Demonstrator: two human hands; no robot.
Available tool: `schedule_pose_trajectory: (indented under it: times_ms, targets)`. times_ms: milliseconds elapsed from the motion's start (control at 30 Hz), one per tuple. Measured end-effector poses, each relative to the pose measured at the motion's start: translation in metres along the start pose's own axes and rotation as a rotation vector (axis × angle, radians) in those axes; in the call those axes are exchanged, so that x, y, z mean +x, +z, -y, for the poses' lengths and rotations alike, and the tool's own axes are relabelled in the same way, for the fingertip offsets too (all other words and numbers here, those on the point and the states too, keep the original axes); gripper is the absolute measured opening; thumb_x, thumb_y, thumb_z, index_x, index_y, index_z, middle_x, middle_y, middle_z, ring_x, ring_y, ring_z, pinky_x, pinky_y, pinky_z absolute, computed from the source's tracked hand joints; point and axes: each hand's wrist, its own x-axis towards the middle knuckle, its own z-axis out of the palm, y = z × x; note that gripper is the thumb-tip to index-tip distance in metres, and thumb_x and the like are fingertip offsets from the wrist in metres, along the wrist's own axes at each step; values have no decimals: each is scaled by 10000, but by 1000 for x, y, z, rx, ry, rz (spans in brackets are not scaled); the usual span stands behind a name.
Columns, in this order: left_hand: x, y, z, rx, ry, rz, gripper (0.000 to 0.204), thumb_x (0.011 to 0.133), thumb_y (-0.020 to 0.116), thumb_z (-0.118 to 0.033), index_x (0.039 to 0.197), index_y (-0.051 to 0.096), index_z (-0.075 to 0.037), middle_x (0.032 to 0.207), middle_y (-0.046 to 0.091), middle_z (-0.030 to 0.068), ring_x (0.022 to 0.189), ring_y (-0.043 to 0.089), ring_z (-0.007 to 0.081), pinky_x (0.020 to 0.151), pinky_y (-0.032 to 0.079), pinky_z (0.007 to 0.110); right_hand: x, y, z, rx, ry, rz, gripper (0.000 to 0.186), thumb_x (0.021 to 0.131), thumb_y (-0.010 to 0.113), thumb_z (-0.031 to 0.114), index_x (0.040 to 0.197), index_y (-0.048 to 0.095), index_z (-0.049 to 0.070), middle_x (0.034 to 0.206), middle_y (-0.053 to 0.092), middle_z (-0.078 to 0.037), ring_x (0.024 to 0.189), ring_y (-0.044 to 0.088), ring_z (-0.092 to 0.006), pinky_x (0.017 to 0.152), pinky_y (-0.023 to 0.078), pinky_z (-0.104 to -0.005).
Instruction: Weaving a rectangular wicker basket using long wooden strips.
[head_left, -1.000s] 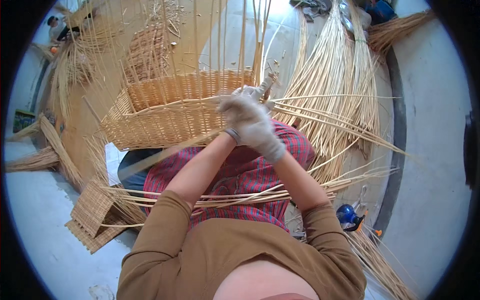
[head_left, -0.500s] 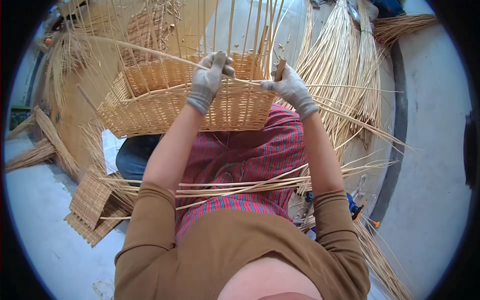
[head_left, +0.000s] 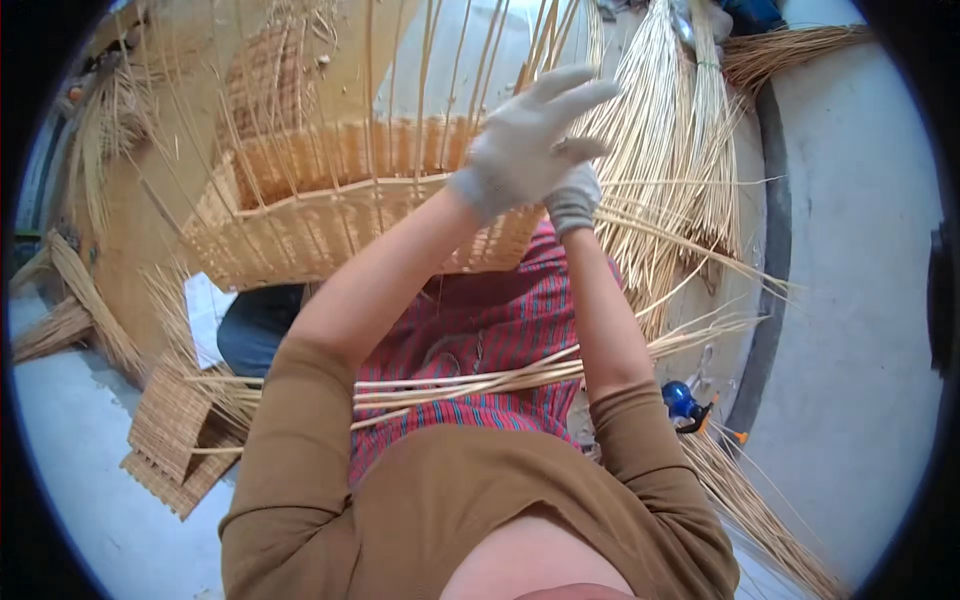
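Note:
A woven wicker basket (head_left: pixel 330 240) with tall upright stakes lies across my lap at the far side. My left hand (head_left: pixel 525 145), in a pale work glove, is raised above the basket's right end. Its fingers are stretched apart, and nothing shows in them; the hand is slightly blurred. Just beyond and below it is my right hand (head_left: pixel 577 195), gloved too and close to the basket's right corner. The left hand covers its fingers, so what they hold is hidden. Several upright stakes (head_left: pixel 430 80) rise from the basket behind the left hand.
Bundles of pale wicker rods (head_left: pixel 665 120) lie to the right of the basket. Loose rods (head_left: pixel 470 385) cross my lap. Woven pieces (head_left: pixel 170 425) rest at the left, and a blue tool with orange parts (head_left: pixel 682 402) lies by my right elbow.
My left hand has let go of the long rod along the rim, opened, and swung right in front of my right hand. The right hand has shifted slightly left. The basket looks lower.

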Motion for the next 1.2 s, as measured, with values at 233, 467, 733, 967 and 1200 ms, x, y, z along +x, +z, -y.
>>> schedule_pose_trajectory:
  times_ms: [233,467,733,967,1200]
  targets:
    - [-162,-258,32,1083,-440,-177,443,827,859,-222,1238,715,-140,1208,637,142,1160,609,344,1025,484,470,-24,2,2,153,-34,-295,474,868,794,544,993,662,106,896,698,-122,838,705,-374,712,549,-497]
    - [-235,-313,57,1250,-811,253,669,706,917,-358,1321,679,-246,1373,626,55,1407,502,279,1282,258,524,-6,-17,8,236,-207,-407,542,871,773,603,828,568,104,756,600,-95,688,640,-339,618,494,-471]
    - [-232,-280,72,1114,-739,229,655,751,881,-320,1360,660,-218,1378,685,65,1361,578,256,1299,200,581,26,-20,-10,202,-52,-242,519,837,855,531,855,584,88,804,614,-117,720,617,-352,668,495,-472]
    - [-256,-292,85,1065,-692,223,596,764,853,-274,1333,685,-223,1305,708,62,1302,611,269,1285,237,568,-11,-18,4,410,-79,-406,330,911,803,261,1104,649,43,967,645,-183,893,645,-393,816,527,-476]
    - [-241,-289,74,1021,-770,245,604,770,838,-240,1349,669,-227,1281,680,56,1288,610,282,1296,208,570,-152,-36,80,493,-723,789,445,843,746,204,1268,699,78,1118,748,-172,1013,720,-358,894,574,-470]
